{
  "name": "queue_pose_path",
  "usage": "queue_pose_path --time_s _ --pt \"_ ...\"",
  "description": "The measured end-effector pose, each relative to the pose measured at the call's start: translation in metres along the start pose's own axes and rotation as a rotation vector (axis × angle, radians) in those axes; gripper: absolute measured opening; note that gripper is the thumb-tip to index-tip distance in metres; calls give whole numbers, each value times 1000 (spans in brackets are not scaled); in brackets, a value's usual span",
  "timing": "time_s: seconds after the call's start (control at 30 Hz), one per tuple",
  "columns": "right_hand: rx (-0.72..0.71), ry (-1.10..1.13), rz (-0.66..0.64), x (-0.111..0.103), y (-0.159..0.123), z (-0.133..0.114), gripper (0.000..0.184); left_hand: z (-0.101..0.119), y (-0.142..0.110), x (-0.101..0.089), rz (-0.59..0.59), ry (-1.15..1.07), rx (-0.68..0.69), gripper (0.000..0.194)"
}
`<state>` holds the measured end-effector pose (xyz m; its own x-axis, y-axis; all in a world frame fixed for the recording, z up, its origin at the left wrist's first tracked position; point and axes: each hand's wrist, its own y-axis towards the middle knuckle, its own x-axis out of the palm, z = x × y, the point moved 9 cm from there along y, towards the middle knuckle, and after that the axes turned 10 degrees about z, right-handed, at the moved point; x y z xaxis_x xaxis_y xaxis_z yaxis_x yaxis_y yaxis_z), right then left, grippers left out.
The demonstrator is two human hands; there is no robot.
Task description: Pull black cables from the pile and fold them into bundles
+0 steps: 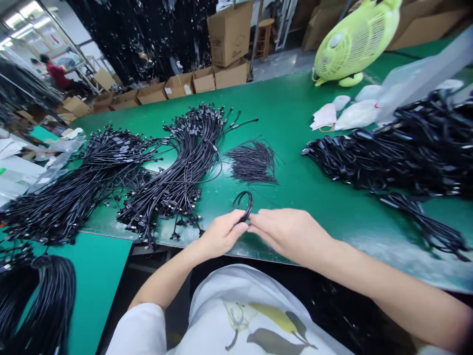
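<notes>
A small coiled black cable [244, 204] stands just above the green table [295, 113] near its front edge. My left hand [221, 234] is closed in a pinch on the coil's lower end. My right hand [288, 231] meets it from the right, its fingertips pressed together at the same spot on the coil. Behind the hands lies a small bunch of thin black ties [253, 162]. Two long heaps of loose black cables [177, 167] stretch away to the left.
A heap of bundled black cables [406, 148] fills the right side, with white plastic bags [354, 113] and a lime-green fan [354, 42] behind it. Cardboard boxes [229, 34] stand beyond the table. More cables [40, 296] hang at lower left. A person in red [57, 74] works far left.
</notes>
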<state>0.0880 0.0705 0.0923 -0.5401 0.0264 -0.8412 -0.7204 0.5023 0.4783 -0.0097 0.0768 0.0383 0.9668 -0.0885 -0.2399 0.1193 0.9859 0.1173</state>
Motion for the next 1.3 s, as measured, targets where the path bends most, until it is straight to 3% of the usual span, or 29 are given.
queue_pose_path --time_s 0.07,0.17,0.23,0.3,0.37,0.47,0.57,0.63,0.67,0.73,0.8,0.9,1.07,1.17,1.3 --pt "164 186 70 -5 8 13 18 0 -3 6 -50 25 3 32" --pt "427 513 159 -2 10 40 16 -3 -3 8 -100 -171 -92 35" --pt "542 638 328 -2 6 58 27 -4 1 5 -52 -404 -168 37" --pt "596 720 499 2 0 71 44 -6 5 -5 90 -652 -209 35" --pt "660 831 480 23 -4 74 43 -12 7 -8 198 -841 -249 33" --pt "829 975 434 54 -13 75 44 -26 4 12 146 -913 -396 41" --pt "871 1077 494 58 -17 72 45 -43 -4 27 176 -945 -524 49" --pt "845 1273 358 65 -9 62 45 -49 -9 22 305 -977 -510 45" --pt "853 1394 278 69 -7 56 47 -48 -11 18 344 -954 -476 43" --pt "905 1582 200 72 -4 48 50 -41 -13 13 307 -794 -367 40" --pt "948 1620 267 68 -4 47 51 -33 -13 14 211 -551 -261 38" --pt "908 1518 423 60 -4 43 45 -31 -11 11 145 -246 -190 34" --pt "832 1171 607 57 -10 44 34 -33 -12 18 9 79 -128 28" --pt "944 1270 606 71 -17 50 27 -37 -18 29 -85 119 -100 27" --pt "1027 1436 573 78 -20 52 28 -50 -20 41 -105 -65 -150 32"
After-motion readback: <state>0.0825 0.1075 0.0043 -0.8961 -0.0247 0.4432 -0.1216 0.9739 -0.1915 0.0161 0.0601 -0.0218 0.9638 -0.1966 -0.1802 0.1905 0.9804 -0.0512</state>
